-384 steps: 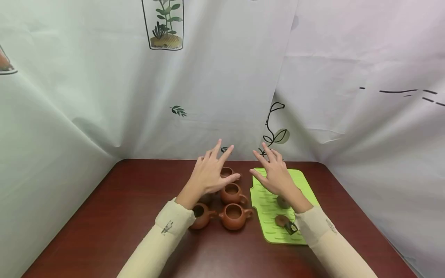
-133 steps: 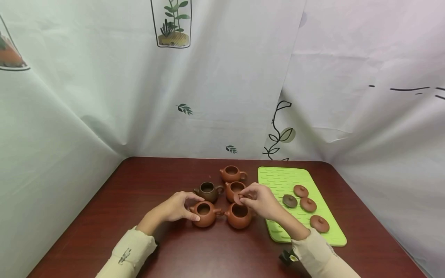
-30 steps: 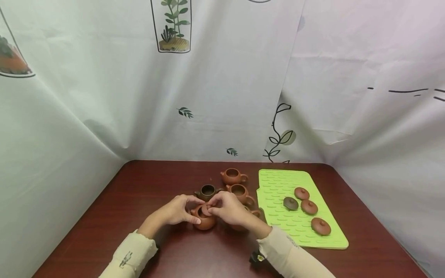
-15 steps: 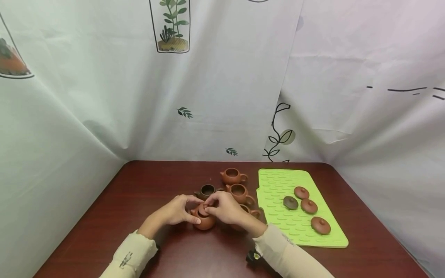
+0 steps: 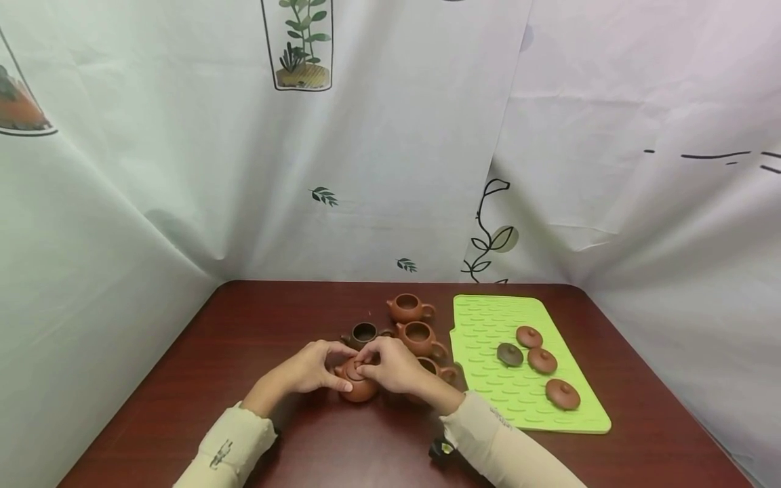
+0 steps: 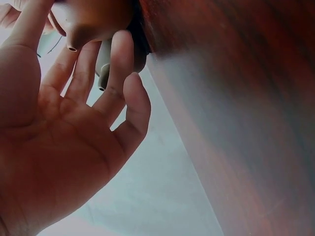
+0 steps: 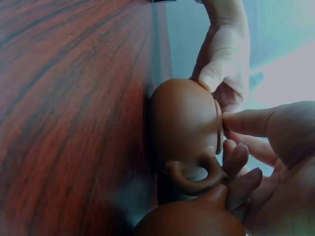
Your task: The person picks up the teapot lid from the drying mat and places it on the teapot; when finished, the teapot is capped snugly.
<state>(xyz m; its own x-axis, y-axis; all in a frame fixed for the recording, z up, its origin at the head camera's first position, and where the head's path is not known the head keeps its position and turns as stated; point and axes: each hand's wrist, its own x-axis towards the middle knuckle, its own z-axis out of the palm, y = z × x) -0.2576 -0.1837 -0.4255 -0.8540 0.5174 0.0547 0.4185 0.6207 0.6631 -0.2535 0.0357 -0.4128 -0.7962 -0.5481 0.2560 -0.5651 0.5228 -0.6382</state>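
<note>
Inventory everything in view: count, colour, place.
Table: 1, dark red, lower half
Cloth: count unclear, printed white, behind table
Mat: 1, lime green, table's right
Loose lids: 3, terracotta, mat
Dark lid: 1, brown, mat
Open teapots: 3, terracotta, left of mat
Gripped teapot: 1, terracotta, front left
Dark teapot: 1, brown, behind gripped teapot
Pinched lid: 1, terracotta, gripped teapot's opening
Small object: 1, black, lower centre
Sleeves: 2, cream, foreground
Left hand: 1, bare, gripping teapot
Right hand: 1, bare, pinching lid

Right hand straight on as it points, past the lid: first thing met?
Probably the left hand, holding the teapot from the opposite side; depth between the two is hard to judge.
</note>
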